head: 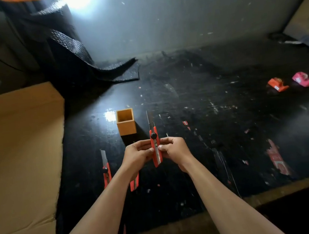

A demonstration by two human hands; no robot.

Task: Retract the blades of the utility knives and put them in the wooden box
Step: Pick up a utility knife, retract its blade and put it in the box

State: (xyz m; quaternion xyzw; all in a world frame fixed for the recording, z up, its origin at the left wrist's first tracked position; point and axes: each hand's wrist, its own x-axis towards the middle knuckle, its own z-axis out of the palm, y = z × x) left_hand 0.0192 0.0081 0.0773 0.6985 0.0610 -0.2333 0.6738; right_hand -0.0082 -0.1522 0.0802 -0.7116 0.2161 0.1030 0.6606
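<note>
I hold a red utility knife [154, 141] upright over the black table, its blade sticking out past the top and a black wheel on its body. My left hand [137, 154] grips its left side and my right hand [174, 150] its right side. The small open wooden box [126, 126] stands just beyond and left of the knife. A second red knife [105, 169] lies on the table to the left with its blade out. A third red knife [134, 182] lies partly hidden under my left forearm.
A large flat cardboard sheet [19, 159] covers the left. Black mesh rolls [70, 49] stand at the back left. Red and pink wrappers [278, 84] lie at the far right. Paper scraps [277, 158] litter the black table, whose wooden front edge [291, 188] runs at the right.
</note>
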